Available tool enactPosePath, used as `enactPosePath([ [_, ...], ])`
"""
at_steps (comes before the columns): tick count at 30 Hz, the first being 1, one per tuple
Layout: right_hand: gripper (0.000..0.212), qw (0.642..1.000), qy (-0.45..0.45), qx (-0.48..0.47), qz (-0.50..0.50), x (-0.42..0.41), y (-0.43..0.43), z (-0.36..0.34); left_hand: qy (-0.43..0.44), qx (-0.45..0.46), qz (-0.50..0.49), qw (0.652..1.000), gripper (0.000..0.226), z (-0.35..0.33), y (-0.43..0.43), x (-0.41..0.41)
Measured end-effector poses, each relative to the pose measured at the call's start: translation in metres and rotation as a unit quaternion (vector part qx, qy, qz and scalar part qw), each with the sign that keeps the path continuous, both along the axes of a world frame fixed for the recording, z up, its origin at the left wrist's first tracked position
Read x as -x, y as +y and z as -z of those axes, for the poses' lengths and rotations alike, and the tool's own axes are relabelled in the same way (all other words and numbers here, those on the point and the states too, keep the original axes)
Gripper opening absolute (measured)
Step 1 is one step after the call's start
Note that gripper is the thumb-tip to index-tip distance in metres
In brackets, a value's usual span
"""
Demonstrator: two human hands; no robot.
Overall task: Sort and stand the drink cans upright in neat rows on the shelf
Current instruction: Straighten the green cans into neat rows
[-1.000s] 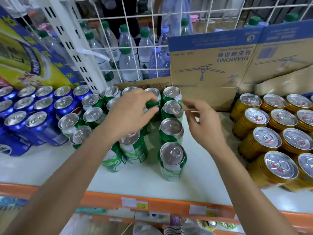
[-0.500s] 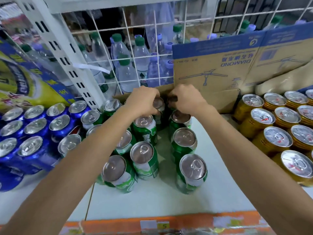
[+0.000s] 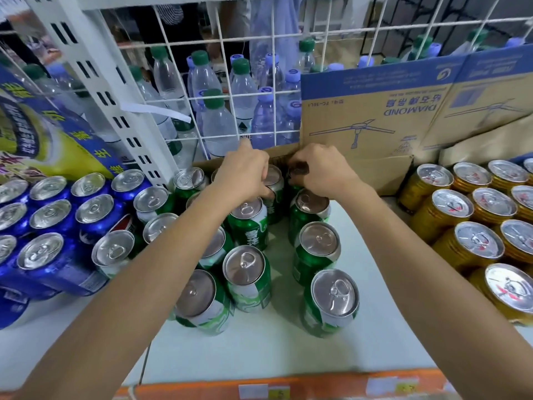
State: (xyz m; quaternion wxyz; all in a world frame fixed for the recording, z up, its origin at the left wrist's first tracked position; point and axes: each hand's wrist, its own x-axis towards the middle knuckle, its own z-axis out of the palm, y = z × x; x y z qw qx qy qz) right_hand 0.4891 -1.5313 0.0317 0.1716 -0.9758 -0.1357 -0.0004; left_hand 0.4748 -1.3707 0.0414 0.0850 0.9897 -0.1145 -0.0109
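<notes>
Still (as before), left hand (image 3: 245,168) and right hand (image 3: 326,171) each grip a back can (image 3: 274,181) among roughly fourteen green cans (image 3: 334,298).

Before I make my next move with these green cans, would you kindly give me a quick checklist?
1. Left hand grips the back green can: ok.
2. Right hand grips the neighbouring can: ok.
3. Right green row stands upright: ok.
4. Left green cluster lined up: not ok, staggered.
5. Room behind, against the cardboard box: cannot tell.
</notes>
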Motion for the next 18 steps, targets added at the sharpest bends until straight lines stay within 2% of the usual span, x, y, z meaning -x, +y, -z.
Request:
enactPosePath([
  [5,0.038,1.0,0.003,-0.013,-0.004,0.005,0.001,0.004,0.0,-0.018,0.029,0.999,0.027,-0.004,0.0,0.007],
  [8,0.04,0.999,-0.008,-0.023,-0.025,0.02,-0.002,0.0,-0.019,-0.034,0.042,0.998,0.039,-0.016,0.005,0.025],
  [11,0.033,0.999,-0.03,-0.01,-0.025,0.04,-0.009,-0.008,0.021,-0.139,0.024,0.99,0.058,-0.03,0.016,0.045],
  [13,0.033,0.999,-0.005,0.019,-0.03,0.051,-0.009,-0.014,0.053,-0.207,0.027,0.977,0.065,-0.031,0.018,0.052],
  [18,0.042,0.997,0.047,0.045,-0.029,0.057,-0.005,-0.021,0.079,-0.186,0.047,0.978,0.072,-0.025,0.015,0.05],
])
